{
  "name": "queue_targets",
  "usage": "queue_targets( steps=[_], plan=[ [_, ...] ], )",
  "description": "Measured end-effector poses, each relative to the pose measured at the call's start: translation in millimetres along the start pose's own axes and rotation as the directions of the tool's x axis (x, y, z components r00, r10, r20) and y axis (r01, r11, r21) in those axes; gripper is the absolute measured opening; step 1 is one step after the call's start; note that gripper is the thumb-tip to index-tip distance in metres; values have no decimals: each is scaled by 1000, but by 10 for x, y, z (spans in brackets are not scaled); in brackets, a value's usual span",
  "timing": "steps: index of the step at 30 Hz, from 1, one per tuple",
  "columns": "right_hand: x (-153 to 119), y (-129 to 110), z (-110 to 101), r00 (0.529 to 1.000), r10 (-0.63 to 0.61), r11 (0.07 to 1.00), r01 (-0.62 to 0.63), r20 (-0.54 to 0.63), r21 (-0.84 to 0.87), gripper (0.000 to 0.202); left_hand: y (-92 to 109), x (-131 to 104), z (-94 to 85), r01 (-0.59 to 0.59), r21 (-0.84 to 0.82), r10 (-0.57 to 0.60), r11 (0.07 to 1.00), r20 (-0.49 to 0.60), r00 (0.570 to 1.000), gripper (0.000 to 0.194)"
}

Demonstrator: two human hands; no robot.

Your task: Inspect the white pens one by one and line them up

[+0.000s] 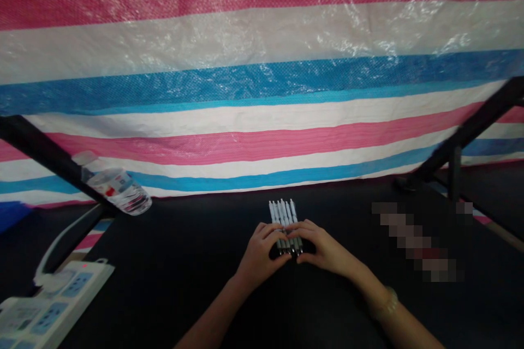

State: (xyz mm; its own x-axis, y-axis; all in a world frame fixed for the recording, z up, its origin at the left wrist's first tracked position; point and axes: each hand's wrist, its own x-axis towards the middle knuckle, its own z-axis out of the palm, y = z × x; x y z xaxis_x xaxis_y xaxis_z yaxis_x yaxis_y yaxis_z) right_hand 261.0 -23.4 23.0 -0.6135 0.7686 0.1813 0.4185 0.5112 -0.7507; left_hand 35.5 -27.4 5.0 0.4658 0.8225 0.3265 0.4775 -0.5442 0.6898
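Several slim white-and-grey pens (283, 212) lie side by side in a row on the black surface (184, 262), their narrow tips pointing away from me. My left hand (266, 248) curves round the left side of the row, fingers over the pens and thumb at their near ends. From the right, my right hand (317, 242) does the same, its fingertips resting across the pens and its thumb by the near ends. The fingertips of both hands come close together over the middle of the row, hiding part of the pens.
A clear plastic bottle (120, 191) leans at the back left by a black bar (53, 161). At the near left is a white power strip (61, 305) with a cable. Another black bar (470, 133) and a pixelated patch are at right. Striped sheeting (262, 152) hangs behind.
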Motion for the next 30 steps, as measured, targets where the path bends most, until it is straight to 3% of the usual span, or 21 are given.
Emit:
queue_targets(
  steps=[21,30],
  plan=[
    [6,30,24,999,32,995,-29,-32,91,33,-32,-6,38,14,-16,-14,1000,-3,1000,47],
    [-12,83,61,997,13,995,-6,-71,97,33,-37,-14,57,26,40,-22,999,-94,995,46]
  ],
)
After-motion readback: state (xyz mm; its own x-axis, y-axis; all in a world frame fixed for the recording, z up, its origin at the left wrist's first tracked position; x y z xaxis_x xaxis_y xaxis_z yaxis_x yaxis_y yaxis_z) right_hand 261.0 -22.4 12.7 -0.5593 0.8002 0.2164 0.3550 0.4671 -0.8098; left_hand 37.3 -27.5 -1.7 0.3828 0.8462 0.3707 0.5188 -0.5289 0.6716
